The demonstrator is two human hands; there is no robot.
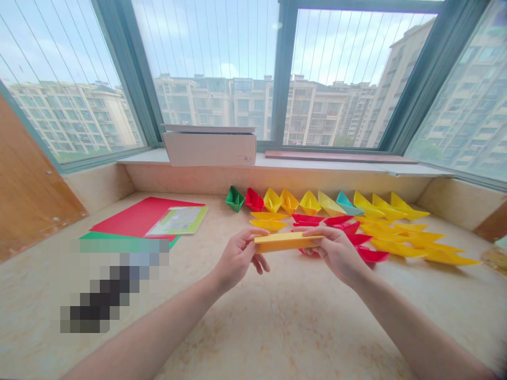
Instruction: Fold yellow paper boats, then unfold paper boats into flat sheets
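A folded strip of yellow-orange paper (287,242) is held level above the counter, stretched between both hands. My left hand (240,256) pinches its left end between thumb and forefinger, the other fingers loosely curled below. At the right end, my right hand (338,253) grips the paper, with its thumb and fingers closed on it. Just behind the hands are red paper boats (372,255), partly hidden by my right hand, and a yellow paper boat (268,220). More yellow paper boats (451,256) lie to the right.
Along the back stands a row of folded boats, among them a green boat (235,199) and a light blue boat (348,203). Red paper sheets (130,217) and a clear packet (180,220) lie at left. A white box (209,148) sits on the window ledge. A blurred-out patch (106,295) covers something at left.
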